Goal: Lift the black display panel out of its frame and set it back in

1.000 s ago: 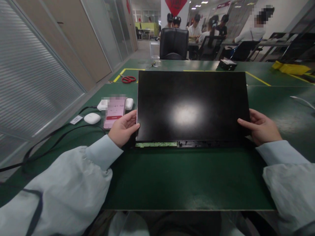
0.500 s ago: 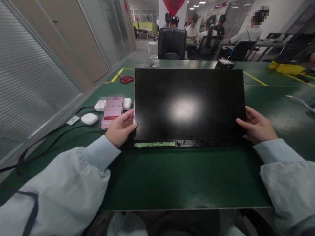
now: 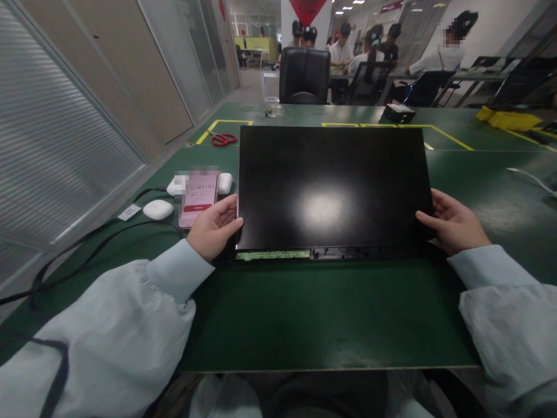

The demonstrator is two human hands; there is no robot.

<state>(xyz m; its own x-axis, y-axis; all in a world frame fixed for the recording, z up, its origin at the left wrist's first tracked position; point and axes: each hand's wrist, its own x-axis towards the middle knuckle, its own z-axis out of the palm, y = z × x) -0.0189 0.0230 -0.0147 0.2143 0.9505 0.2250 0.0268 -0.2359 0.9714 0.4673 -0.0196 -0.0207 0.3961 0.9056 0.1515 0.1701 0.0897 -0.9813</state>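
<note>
Between my hands is a black display panel (image 3: pixel 331 186), tilted back with its glossy face toward me and a light reflected in it. My left hand (image 3: pixel 214 227) grips its left edge, thumb in front and fingers behind. On the right edge, my right hand (image 3: pixel 455 222) holds it the same way. A green circuit strip (image 3: pixel 273 255) shows along the left half of the lower edge, and a black strip with small parts continues to the right. The panel's back and what lies beneath it are hidden.
A phone (image 3: pixel 199 197) lies left of the panel, near a white rounded case (image 3: pixel 158 209) and black cables (image 3: pixel 87 235). Red-handled scissors (image 3: pixel 223 139) lie farther back. A black box (image 3: pixel 398 113) and yellow cloth-like item (image 3: pixel 508 119) sit across the green table (image 3: pixel 331 325). People sit beyond.
The panel's top edge has tipped farther back and down, showing more yellow tape behind it. The reflection has slid lower. Both hands keep their grip at nearly the same spots.
</note>
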